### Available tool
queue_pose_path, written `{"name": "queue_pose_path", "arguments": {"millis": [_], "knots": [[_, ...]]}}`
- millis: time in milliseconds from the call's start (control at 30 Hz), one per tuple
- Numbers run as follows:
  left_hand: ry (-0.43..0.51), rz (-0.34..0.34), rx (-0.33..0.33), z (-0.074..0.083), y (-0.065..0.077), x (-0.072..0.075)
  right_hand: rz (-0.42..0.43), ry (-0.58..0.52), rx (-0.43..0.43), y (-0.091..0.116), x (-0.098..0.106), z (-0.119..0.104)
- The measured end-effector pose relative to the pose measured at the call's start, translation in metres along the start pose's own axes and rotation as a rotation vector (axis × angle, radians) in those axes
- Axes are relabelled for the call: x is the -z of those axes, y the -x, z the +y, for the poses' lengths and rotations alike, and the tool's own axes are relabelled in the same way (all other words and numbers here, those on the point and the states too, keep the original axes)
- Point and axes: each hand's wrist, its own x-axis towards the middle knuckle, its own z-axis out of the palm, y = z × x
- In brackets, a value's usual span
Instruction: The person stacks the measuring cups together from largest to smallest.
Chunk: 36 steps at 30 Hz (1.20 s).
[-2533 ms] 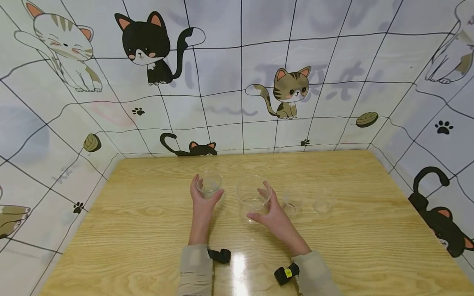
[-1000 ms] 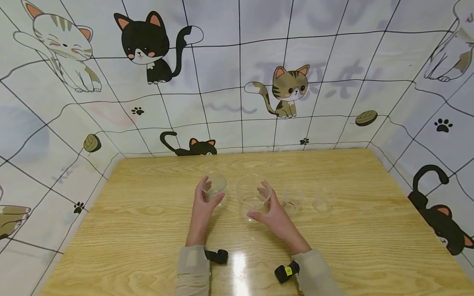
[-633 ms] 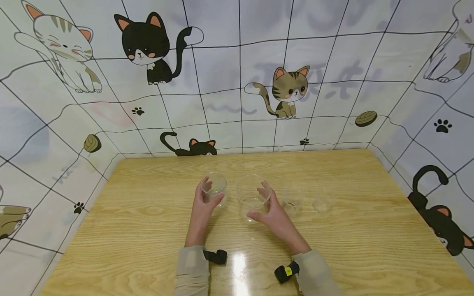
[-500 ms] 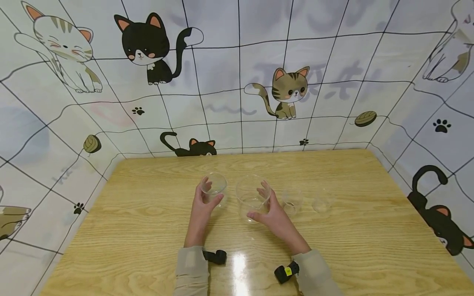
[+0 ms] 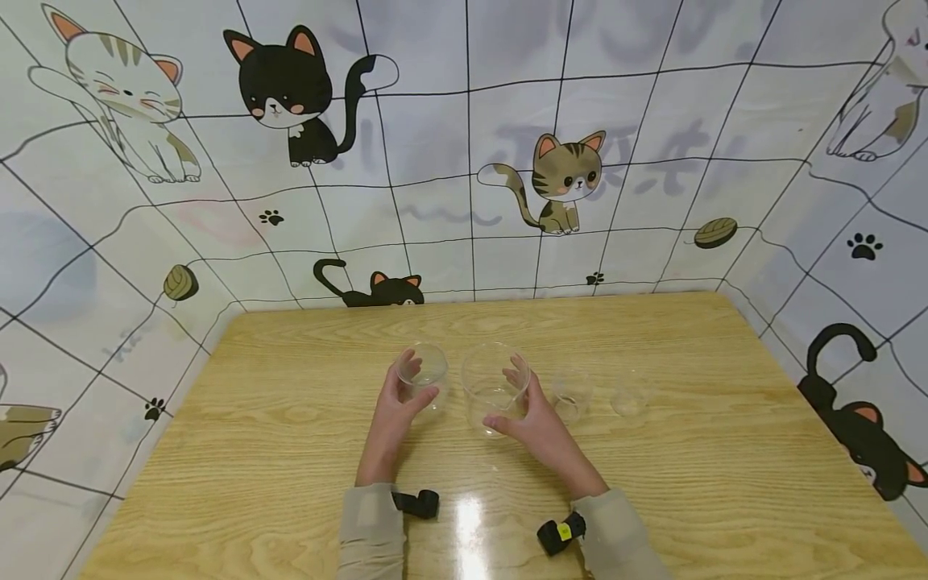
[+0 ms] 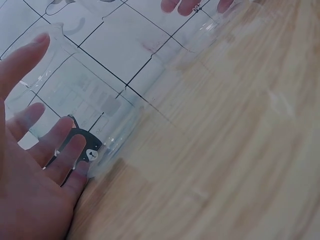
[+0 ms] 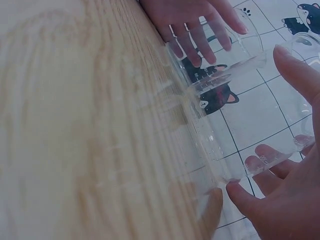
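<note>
My left hand (image 5: 396, 408) holds a clear glass beaker (image 5: 429, 372), thumb on the near side and fingers round the far side. The beaker stands upright on the wooden table, its spouted rim upward in the left wrist view. Just to its right is a wider, larger clear beaker (image 5: 487, 385). My right hand (image 5: 535, 427) grips that one from the right, thumb in front and fingers behind; the fingers show through the glass. A narrow gap separates the two beakers in the head view. Both look see-through, with no contents showing.
Right of my right hand stand two smaller clear glass vessels, one nearer (image 5: 571, 396) and one farther right (image 5: 629, 399), faint against the wood. A cat-patterned wall covering (image 5: 435, 201) borders the table (image 5: 290, 403) at the back and sides.
My left hand has shifted the smaller beaker right and slightly towards me, closing in on the larger one. My right hand and the larger beaker have stayed in place.
</note>
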Motion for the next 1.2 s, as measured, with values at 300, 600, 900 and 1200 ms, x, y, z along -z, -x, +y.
{"name": "queue_pose_path", "arguments": {"millis": [300,600,900,1200], "knots": [[0.0,-0.075,-0.043,0.0,0.002,0.003,0.001,0.006,-0.001,0.0,0.0,0.003],[0.016,-0.083,-0.081,-0.009,-0.003,0.002,0.008,0.006,-0.001,0.0,0.0,0.002],[0.085,-0.119,-0.092,-0.003,0.0,0.003,0.007,0.006,0.005,0.0,-0.001,0.003],[0.103,-0.083,-0.068,-0.02,-0.01,-0.001,0.006,0.0,0.013,0.0,-0.001,0.003]]}}
